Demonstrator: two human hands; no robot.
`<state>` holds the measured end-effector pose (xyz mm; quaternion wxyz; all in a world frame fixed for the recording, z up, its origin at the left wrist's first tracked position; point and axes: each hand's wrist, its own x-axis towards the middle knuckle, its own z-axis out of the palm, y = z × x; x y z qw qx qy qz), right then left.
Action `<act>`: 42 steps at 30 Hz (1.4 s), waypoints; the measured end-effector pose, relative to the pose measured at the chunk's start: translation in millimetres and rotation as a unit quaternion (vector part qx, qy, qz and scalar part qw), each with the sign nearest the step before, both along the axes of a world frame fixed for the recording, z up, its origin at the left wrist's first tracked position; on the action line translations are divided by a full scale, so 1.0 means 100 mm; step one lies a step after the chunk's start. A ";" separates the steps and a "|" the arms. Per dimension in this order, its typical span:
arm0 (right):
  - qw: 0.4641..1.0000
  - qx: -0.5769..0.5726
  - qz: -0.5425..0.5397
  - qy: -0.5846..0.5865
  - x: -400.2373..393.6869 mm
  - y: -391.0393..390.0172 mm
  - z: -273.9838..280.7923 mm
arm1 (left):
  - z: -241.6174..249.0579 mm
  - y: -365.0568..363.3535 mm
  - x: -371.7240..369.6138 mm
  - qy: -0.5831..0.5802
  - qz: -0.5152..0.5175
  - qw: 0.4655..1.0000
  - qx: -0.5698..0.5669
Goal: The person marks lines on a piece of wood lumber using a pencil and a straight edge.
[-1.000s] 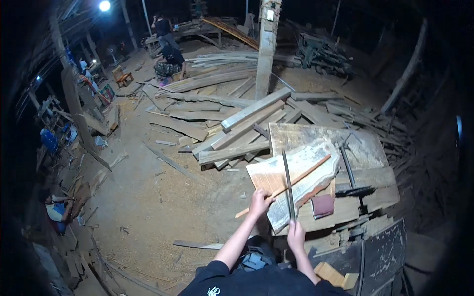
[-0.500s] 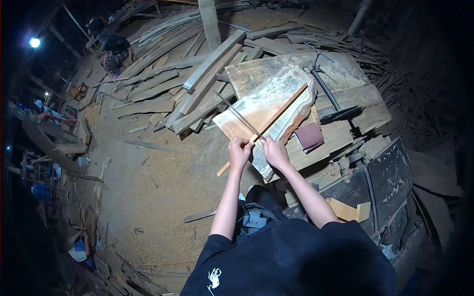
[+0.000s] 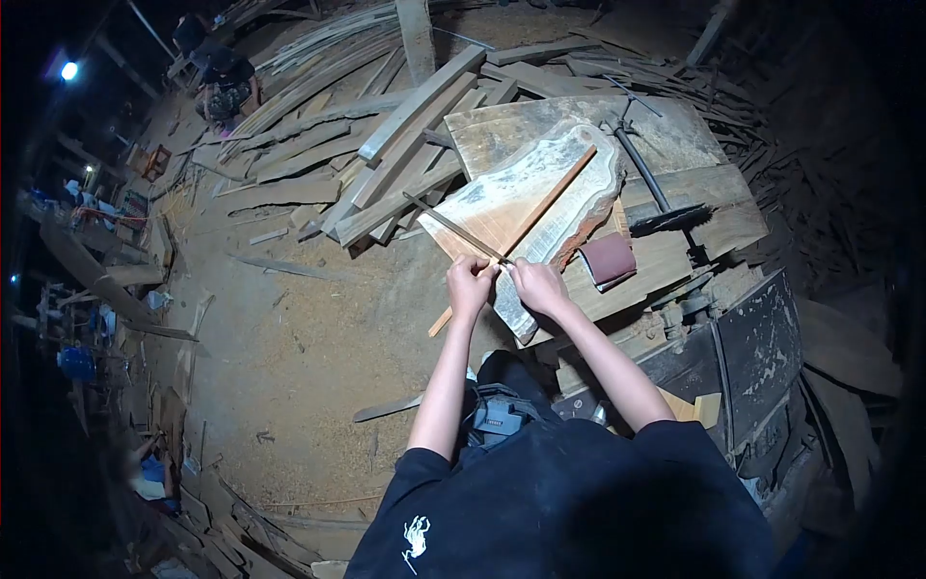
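Note:
A thin reddish wood strip [image 3: 552,203] lies slantwise across a pale live-edge slab [image 3: 502,183] on the workbench [image 3: 714,159]. My left hand [image 3: 470,287] is closed on the strip near its lower end, which sticks out past the slab's edge. My right hand [image 3: 538,288] is closed round the near end of a long, narrow, dark metal tool [image 3: 449,224]. The tool crosses over the strip just beyond my fingers and points to the upper left. A folded reddish-brown sheet [image 3: 608,261] lies right of my right hand.
Planks and beams [image 3: 420,106] are piled beyond the bench. A dark round brush-like disc [image 3: 670,220] on a shaft sits at the right. A wooden post [image 3: 416,43] stands behind. Other people [image 3: 227,82] are at the upper left and lower left.
The dark tool has shifted slightly to the upper left across the strip, along with a small movement of my right hand. The view has shifted a little. Both hands keep their grip.

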<state>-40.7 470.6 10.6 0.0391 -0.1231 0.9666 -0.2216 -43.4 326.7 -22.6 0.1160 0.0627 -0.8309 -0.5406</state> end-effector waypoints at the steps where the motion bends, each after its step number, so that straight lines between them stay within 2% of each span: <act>1: 1.000 0.003 -0.002 -0.004 0.00 0.00 0.02 | 0.01 0.00 0.00 0.002 0.000 1.000 0.002; 16: 1.000 0.010 -0.012 0.002 0.02 -0.03 0.04 | 0.02 0.00 0.01 0.022 0.000 1.000 -0.015; 25: 0.998 0.053 0.004 -0.014 0.08 -0.02 0.10 | -0.06 0.00 0.00 0.035 0.001 0.999 -0.014; 28: 0.998 0.050 -0.029 -0.027 0.20 0.04 0.05 | -0.20 0.03 0.00 0.055 0.024 0.998 -0.026; 30: 0.999 0.029 -0.024 0.040 0.32 0.12 0.03 | -0.17 0.04 0.02 0.068 0.029 0.996 -0.051; 32: 0.998 0.037 -0.046 -0.020 0.42 0.13 0.17 | -0.17 0.04 0.01 0.076 0.028 0.996 -0.044; 34: 0.997 0.054 -0.045 -0.039 0.51 0.22 0.15 | -0.07 0.03 0.04 0.005 0.011 1.000 -0.021; 42: 0.988 0.053 -0.112 -0.093 1.15 0.53 0.17 | 0.03 0.03 0.08 0.058 0.005 0.996 -0.061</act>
